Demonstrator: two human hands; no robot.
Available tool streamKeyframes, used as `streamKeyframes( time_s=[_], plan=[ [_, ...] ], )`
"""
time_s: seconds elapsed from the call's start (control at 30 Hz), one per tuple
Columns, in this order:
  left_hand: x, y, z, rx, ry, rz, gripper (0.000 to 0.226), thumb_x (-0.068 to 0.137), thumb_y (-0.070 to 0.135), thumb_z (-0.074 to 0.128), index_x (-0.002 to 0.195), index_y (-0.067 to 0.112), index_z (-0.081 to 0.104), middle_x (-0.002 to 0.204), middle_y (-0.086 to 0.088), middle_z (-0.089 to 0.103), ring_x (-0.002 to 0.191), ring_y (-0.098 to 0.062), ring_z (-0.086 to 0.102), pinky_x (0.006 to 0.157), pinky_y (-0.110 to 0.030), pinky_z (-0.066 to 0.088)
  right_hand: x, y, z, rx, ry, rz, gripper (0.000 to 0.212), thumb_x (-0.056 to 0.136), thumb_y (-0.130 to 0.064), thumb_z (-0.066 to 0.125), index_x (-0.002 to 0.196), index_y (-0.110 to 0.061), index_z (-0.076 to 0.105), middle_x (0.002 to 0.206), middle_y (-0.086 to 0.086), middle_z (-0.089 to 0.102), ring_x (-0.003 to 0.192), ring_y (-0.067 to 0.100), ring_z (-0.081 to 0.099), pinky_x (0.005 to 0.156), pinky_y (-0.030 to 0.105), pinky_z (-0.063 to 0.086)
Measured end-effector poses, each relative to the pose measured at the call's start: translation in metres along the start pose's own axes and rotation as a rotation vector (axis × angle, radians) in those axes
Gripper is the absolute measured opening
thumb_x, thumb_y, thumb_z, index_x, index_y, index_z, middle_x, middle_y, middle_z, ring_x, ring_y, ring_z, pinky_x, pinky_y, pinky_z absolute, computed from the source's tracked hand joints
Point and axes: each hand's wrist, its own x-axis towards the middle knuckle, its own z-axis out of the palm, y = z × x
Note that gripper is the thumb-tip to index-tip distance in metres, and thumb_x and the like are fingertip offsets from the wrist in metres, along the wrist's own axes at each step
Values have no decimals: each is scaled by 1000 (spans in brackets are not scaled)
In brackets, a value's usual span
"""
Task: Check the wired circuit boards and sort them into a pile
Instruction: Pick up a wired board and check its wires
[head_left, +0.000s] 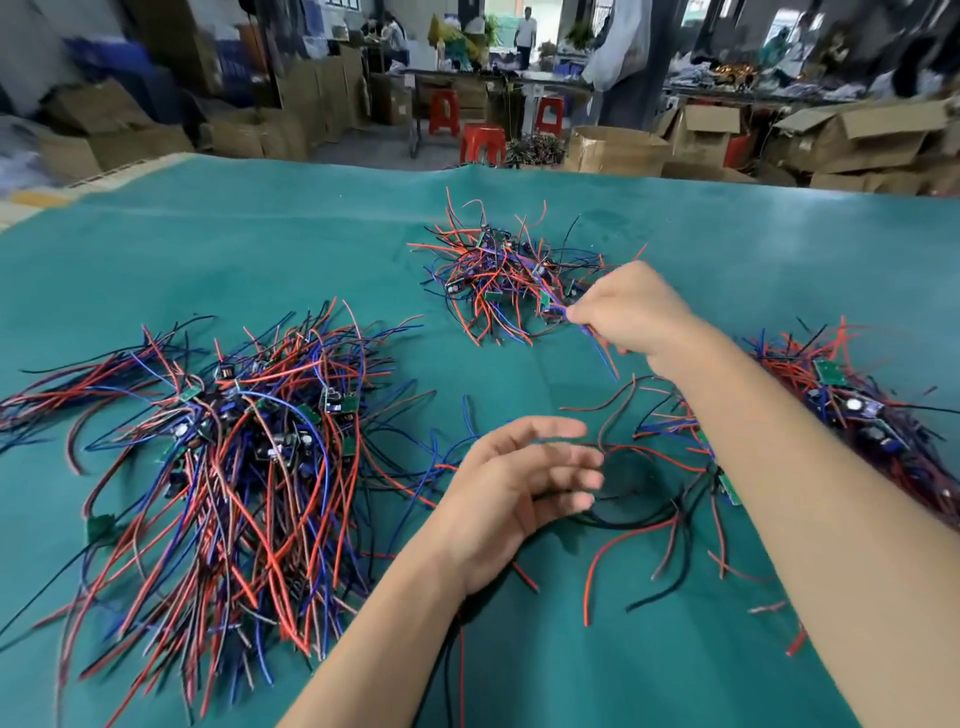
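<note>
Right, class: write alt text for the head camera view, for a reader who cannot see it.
A person's right hand pinches a blue wire at the edge of a small far pile of wired circuit boards, while the left hand hovers open over loose wires. A big pile lies left and another right on a green cloth.

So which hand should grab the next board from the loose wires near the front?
Left, probably. The left hand is open and hovers right by the loose wires, while the right hand pinches a blue wire at the far pile.
</note>
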Motion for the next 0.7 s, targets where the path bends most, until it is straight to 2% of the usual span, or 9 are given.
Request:
streamKeyframes(
  time_s=[0.03,0.1,0.17,0.23,0.3,0.4,0.53,0.63,0.7],
  plan=[
    [1,1,-1,-44,39,20,30,90,0,59,119,-2,61,105,-24,70,82,-24,70,71,-29,58,-15,2,-5,8,23,-10,22,81,-22,75,79,-1,74,71,23,65,67,24,56,63,34,43],
    [2,2,-1,-101,101,49,31,96,3,53,125,-6,57,114,-26,69,92,-29,72,77,-31,60,-51,7,-9,43,74,-54,15,79,-24,77,71,-12,74,62,5,67,65,18,59,64,29,43],
    [4,1,-1,-134,146,48,32,99,8,51,127,-8,54,118,-26,68,99,-30,71,82,-33,60,-94,10,-2,59,134,-173,11,76,-25,75,67,-19,73,58,-7,68,56,4,61,57,25,44],
    [5,-1,-1,-112,153,41,33,102,14,49,125,-8,55,117,-24,67,96,-28,70,82,-32,59,-133,12,10,91,117,-287,10,72,-30,70,66,-21,71,56,-12,67,50,0,59,52,21,45],
    [5,-2,-1,-24,155,35,34,103,19,47,118,-9,60,108,-23,64,93,-27,65,79,-30,56,-154,18,24,90,65,-321,10,68,-30,68,65,-20,68,54,-11,64,47,8,56,51,21,44],
    [5,-3,-3,49,188,45,28,103,19,48,97,-2,66,90,-18,64,78,-22,65,69,-26,56,-160,27,41,76,9,-351,16,66,-18,74,60,-14,60,48,-6,57,47,18,48,51,24,40],
    [5,-4,-3,132,155,52,36,103,22,48,76,11,68,87,-17,65,74,-20,64,67,-26,54,-156,32,41,186,-17,-340,14,65,-27,68,60,-16,62,48,-6,57,45,15,48,49,19,37],
    [6,-7,-3,196,141,62,29,103,21,49,89,4,68,90,-18,69,76,-22,65,71,-30,58,-153,36,39,299,31,-291,21,77,-36,69,66,-18,67,51,-4,62,48,14,54,52,25,44],
    [5,-9,-2,259,127,80,29,103,18,51,93,-6,64,81,-18,65,68,-22,61,65,-30,56,-150,38,40,299,89,-270,18,82,-39,71,75,-22,67,55,-5,64,50,12,58,58,31,49]
  ],
)
